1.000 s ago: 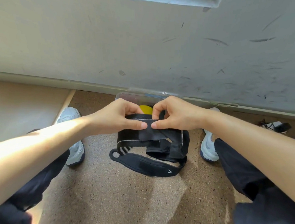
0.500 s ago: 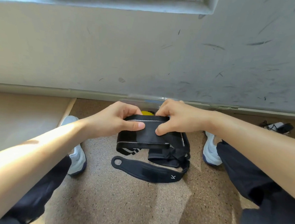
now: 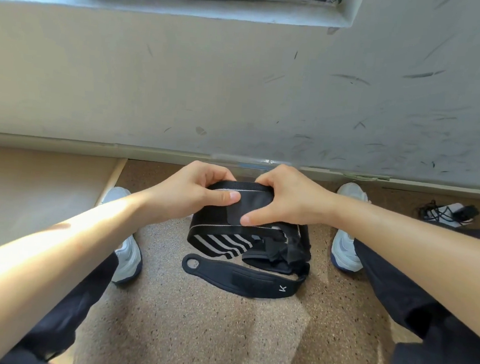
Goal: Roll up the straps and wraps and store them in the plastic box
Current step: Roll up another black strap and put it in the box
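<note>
Head view, the only one.

Change vs 1 s ago: the wrap [image 3: 238, 207] is rolled further. The bundle between the hands looks thicker, and the tail hanging under it now shows its white diagonal stripes [image 3: 222, 242], which were mostly tucked away before. The right thumb has dropped from meeting the left thumb to pinning the loose layer lower on the front. The yellow item seen in the box earlier is now hidden behind the hands.

Hands: left hand [image 3: 200, 195] is clamped on the wrap, fingers curled over the top, thumb flat across the front. Right hand [image 3: 286, 200] is clamped too, fingers over the top edge, thumb pressing the front face.

Location: the wrap is held just above the floor [image 3: 191, 322], between the person's two shoes, and its tail runs down into a loose black pile. The plastic box [image 3: 243, 162] sits right behind the hands at the wall base, with only a strip of clear rim showing. A second strap [image 3: 242, 277] lies flat on the floor in front of the pile, untouched.

My read: mid-roll on the first piece, nothing from this pile stored yet. The tail still needs winding in, then the strap.

Writing: a small white K-like mark [image 3: 282, 288] on the floor strap. No other legible text.
</note>
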### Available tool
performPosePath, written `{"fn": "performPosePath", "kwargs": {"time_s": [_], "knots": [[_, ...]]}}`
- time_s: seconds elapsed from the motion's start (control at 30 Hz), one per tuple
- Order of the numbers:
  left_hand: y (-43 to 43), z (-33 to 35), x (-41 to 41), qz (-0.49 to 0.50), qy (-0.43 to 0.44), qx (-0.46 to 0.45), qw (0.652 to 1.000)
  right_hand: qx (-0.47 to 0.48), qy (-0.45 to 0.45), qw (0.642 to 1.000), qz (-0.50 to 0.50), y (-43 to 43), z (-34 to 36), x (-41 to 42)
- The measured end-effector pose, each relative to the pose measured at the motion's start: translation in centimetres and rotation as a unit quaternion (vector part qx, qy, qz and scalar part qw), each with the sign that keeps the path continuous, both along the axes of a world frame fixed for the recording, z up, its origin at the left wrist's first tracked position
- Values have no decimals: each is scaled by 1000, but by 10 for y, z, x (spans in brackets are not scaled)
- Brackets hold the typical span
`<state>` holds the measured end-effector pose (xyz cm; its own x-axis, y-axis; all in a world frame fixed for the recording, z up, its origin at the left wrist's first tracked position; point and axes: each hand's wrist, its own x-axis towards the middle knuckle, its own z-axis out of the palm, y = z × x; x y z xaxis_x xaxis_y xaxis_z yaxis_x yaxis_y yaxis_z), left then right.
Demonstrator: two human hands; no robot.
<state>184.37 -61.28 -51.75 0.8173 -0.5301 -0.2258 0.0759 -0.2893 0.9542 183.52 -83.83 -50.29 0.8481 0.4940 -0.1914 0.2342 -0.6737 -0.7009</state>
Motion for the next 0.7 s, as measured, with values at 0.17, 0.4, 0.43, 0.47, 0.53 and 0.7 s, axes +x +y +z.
{"fn": "performPosePath", "kwargs": {"time_s": [0.17,0.4,0.43,0.47,0.53,0.7], "knots": [[0,-2,1,8,9,-10,1000,6,40,999,-3,-3,6,5],[15,-4,3,-67,3,75,995,-52,75,996,-14,-41,27,21],[20,-5,4,-80,-1,98,992,-68,80,994,-18,-49,29,25],[25,-6,4,-97,-6,123,988,-85,86,992,-25,-57,30,28],[33,-7,2,-117,-2,155,981,-113,90,989,-45,-76,30,35],[29,-11,3,-56,-18,92,994,-203,136,970,-2,-98,21,40]]}}
